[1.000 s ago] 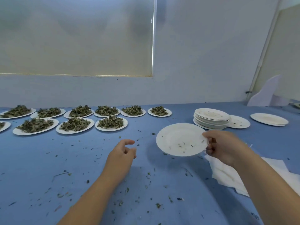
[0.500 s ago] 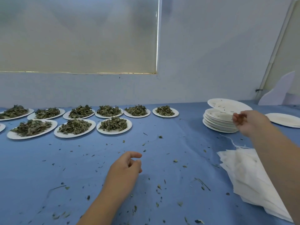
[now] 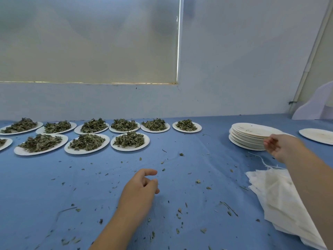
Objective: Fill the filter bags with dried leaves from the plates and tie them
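Fingers of the right hand (image 3: 281,147) loosely curled, tips just at the near edge of the stack of empty white paper plates (image 3: 252,136); whether they touch the top plate or have let go of it, cannot tell. Nothing else in that hand. Right forearm crosses over the heap of white gauzy filter bags (image 3: 275,199), which lie flat at the right side of the blue cloth-covered table (image 3: 54,195), loose drawstrings trailing from their far end.

Left hand (image 3: 138,188) low over the middle of the cloth, fingers half bent, thumb and forefinger apart, grasping nothing.

Dried green leaves (image 3: 128,138) heaped on round white paper plates (image 3: 195,129) at the far left: six in the back row near the pale wall (image 3: 234,69), three full ones in the front row, a fourth cut by the left edge. Well apart from both hands and from the bags.

One more empty white paper plate (image 3: 315,135) at far right, beyond the stack. Leaf crumbs (image 3: 198,181) and stems scattered over the cloth, thickest near the left hand.
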`<state>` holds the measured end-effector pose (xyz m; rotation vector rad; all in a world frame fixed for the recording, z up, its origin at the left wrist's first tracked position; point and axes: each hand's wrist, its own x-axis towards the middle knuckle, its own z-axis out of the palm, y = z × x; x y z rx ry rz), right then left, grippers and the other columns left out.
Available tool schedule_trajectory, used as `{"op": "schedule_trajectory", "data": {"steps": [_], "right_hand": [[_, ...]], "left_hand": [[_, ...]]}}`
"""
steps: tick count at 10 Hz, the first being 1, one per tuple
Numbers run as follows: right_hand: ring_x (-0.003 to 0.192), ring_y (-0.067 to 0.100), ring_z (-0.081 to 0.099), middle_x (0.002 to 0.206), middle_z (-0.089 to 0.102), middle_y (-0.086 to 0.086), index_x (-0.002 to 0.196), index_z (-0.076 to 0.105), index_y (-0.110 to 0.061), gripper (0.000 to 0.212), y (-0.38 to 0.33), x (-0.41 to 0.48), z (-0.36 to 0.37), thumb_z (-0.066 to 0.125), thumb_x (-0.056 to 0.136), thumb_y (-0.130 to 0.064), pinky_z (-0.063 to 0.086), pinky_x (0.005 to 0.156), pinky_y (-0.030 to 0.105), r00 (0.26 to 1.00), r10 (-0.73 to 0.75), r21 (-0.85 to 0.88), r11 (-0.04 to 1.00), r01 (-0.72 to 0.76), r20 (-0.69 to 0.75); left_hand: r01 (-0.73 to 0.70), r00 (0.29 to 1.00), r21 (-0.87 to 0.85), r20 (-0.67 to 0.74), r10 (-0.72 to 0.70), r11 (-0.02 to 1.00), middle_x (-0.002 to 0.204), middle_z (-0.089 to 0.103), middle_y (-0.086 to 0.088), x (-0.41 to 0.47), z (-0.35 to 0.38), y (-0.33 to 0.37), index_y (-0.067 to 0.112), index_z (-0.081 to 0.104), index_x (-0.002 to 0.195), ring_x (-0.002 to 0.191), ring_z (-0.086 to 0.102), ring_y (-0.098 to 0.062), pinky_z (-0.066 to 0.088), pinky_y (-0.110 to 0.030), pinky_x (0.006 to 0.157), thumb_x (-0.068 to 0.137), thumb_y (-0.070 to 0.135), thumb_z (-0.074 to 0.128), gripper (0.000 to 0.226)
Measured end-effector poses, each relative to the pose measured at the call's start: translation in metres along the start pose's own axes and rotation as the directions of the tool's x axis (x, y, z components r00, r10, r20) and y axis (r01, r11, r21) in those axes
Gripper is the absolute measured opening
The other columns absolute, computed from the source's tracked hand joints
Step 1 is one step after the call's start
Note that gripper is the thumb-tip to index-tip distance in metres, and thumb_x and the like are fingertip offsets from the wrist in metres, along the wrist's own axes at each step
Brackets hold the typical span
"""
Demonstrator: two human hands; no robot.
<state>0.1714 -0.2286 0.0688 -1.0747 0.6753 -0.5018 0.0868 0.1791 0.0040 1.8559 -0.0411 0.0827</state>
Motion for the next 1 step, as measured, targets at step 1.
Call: {"op": "schedule_trajectory", "data": {"steps": [1], "right_hand": [[0.060, 0.009, 0.051, 0.071, 0.050, 0.001, 0.080, 0.048, -0.011, 0.019, 0.0003, -0.0014, 0.0018, 0.048, 0.098, -0.011, 0.045, 0.036, 0.015, 1.000, -0.012, 0.085, 0.996, 0.013, -0.012]], "left_hand": [[-0.001, 1.000, 0.005, -0.002, 0.001, 1.000, 0.070, 0.067, 0.009, 0.0007, 0.0003, -0.0002, 0.038, 0.059, 0.100, 0.051, 0.050, -0.006, 0.048, -0.026, 0.057, 0.094, 0.023, 0.052, 0.017]]}}
